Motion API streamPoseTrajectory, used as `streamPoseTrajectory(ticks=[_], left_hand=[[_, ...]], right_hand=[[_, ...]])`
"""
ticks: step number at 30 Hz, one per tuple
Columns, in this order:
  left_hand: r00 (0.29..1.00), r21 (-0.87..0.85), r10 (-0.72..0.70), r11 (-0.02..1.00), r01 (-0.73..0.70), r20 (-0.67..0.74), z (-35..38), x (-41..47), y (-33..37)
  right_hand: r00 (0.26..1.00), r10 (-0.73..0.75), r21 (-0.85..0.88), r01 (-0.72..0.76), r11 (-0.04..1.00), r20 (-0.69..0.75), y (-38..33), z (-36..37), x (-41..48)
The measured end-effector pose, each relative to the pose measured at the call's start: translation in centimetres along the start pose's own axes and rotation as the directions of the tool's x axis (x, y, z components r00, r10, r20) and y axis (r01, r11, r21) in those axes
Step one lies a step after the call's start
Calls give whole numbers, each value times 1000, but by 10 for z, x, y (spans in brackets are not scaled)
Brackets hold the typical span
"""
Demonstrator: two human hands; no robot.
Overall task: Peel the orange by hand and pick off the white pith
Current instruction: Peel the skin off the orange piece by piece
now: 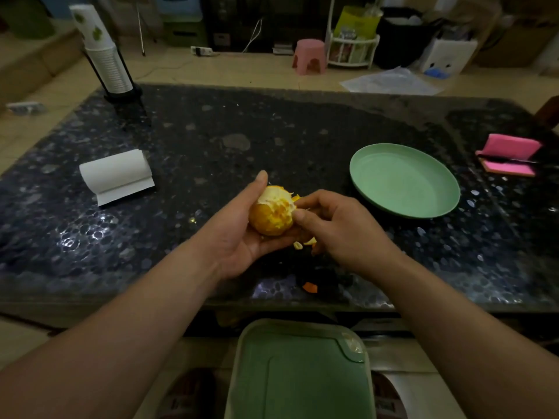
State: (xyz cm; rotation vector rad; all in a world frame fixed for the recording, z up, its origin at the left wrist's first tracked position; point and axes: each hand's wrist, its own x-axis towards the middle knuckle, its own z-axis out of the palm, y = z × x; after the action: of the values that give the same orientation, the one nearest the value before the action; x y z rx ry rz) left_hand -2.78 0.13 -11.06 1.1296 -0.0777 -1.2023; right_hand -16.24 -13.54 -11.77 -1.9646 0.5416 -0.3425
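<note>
A partly peeled orange [272,211], with white pith showing on top and torn peel at its right side, sits in my left hand [242,228], which cups and grips it above the dark table. My right hand [335,225] touches the orange's right side, thumb and curled fingers pinching at the torn peel. Small peel scraps [304,244] hang or fall just below my right fingers. One orange peel piece [310,287] lies on the table near its front edge.
A green plate [404,180] lies right of my hands. A paper towel roll [116,176] lies at the left, a stack of paper cups in a stand [104,60] at the back left, pink sponges [508,155] at the far right. A green bin [299,373] stands below the dark speckled table [211,140].
</note>
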Motion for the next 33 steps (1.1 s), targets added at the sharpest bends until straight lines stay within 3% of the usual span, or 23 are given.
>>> streamPoseTrajectory(ticks=[9, 17, 26, 29, 33], left_hand=[[1000, 75, 6, 997, -6, 12, 0, -4, -2], [997, 80, 71, 994, -68, -31, 7, -4, -11], [996, 26, 82, 996, -81, -30, 7, -7, -6], [994, 62, 105, 993, -104, -8, 5, -8, -4], [994, 226, 112, 968, -112, 9, 2, -8, -1]], right_hand=[[999, -32, -100, 36, 994, 40, 1, -3, -3], [991, -57, -108, 44, 993, -119, -4, 10, -7], [992, 91, 258, -67, 964, -83, -14, 14, -11], [997, 40, 140, -32, 990, -58, -15, 10, -11], [981, -104, -94, 89, 992, -164, -11, 9, -13]])
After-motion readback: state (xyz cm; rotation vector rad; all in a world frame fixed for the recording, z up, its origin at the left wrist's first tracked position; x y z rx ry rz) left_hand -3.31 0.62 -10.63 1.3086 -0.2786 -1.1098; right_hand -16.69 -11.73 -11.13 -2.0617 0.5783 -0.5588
